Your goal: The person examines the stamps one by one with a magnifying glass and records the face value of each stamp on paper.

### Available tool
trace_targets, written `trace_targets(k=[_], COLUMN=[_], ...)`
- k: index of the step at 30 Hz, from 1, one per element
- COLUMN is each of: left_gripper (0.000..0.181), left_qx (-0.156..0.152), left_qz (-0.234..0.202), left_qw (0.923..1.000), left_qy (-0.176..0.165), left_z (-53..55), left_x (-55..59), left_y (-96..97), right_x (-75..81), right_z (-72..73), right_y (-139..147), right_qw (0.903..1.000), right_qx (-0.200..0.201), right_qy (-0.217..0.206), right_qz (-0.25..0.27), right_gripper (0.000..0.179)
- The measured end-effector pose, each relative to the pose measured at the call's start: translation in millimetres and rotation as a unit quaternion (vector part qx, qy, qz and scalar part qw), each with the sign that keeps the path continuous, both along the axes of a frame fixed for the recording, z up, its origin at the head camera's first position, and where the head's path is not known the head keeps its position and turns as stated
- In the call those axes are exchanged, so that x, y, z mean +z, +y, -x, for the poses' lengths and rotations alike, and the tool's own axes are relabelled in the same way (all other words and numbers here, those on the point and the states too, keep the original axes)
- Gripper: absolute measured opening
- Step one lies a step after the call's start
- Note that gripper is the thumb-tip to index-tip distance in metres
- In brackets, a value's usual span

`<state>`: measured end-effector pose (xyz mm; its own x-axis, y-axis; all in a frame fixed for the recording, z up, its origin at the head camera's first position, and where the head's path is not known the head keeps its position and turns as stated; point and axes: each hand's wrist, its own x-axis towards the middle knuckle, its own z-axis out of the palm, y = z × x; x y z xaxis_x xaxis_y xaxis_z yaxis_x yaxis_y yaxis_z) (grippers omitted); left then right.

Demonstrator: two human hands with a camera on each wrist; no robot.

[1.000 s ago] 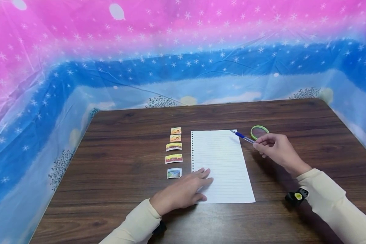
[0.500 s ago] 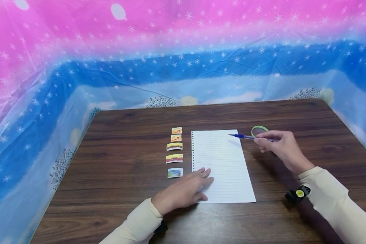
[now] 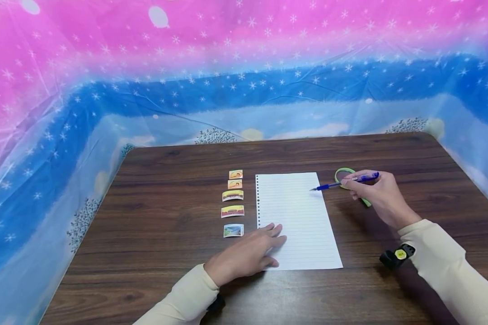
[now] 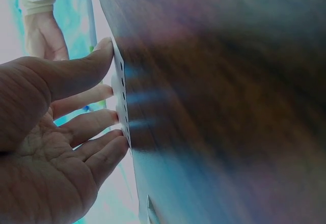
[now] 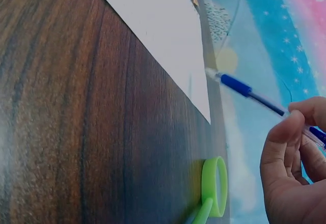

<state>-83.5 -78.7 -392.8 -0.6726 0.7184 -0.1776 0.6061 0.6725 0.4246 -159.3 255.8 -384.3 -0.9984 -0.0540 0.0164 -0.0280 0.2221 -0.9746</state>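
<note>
My right hand pinches a blue ballpoint pen with a clear barrel, held above the paper's upper right edge. Its tip points left and slightly down, over the lined sheet. In the right wrist view the thumb and forefinger grip the pen along its barrel. With fingers spread, my left hand rests on the lower left of the white lined sheet, which has punched holes along its left side. The left wrist view shows the left fingertips at the sheet's holed edge.
Left of the sheet, several small printed stamps lie in a column on the brown wooden table. A green-rimmed magnifying glass lies behind the right hand, partly hidden. A pink and blue snowflake cloth hangs around the table.
The pen has turned in my right hand: its tip has dropped lower over the sheet and its back end now rises above the hand. My left hand stays on the paper.
</note>
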Motion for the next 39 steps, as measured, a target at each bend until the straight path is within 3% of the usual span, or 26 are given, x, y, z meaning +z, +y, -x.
trace_targets(k=[7,15,22,28,34,39], left_gripper=[0.061,0.06,0.06,0.062,0.064,0.064], left_qx=[0.004,0.005,0.005,0.006,-0.002,-0.006], left_qz=[0.004,0.005,0.007,0.008,0.013,0.023], left_qw=[1.0,1.0,0.9999,0.9999,0.9999,0.9995], left_qy=[-0.004,0.003,0.004,0.002,0.011,0.019], left_z=[0.0,-0.6,-0.7,0.0,1.2,1.0], left_x=[1.1,-1.0,-2.1,-2.4,-1.9,-0.5], left_y=[1.6,3.5,4.2,3.7,2.5,2.2], right_x=[1.0,3.7,4.5,3.0,1.8,1.3], right_z=[3.5,4.7,9.9,14.2,19.0,22.5], right_y=[0.9,-3.5,-8.7,-15.1,-25.0,-36.3], right_qw=[0.995,0.9983,0.9952,0.9972,0.9913,0.9932], right_qx=[0.029,0.022,0.074,0.074,0.123,0.116], right_qy=[-0.028,-0.027,-0.019,0.013,0.02,0.012], right_qz=[0.091,-0.046,0.062,0.006,0.043,0.0], right_gripper=[0.031,0.042,0.034,0.033,0.029,0.035])
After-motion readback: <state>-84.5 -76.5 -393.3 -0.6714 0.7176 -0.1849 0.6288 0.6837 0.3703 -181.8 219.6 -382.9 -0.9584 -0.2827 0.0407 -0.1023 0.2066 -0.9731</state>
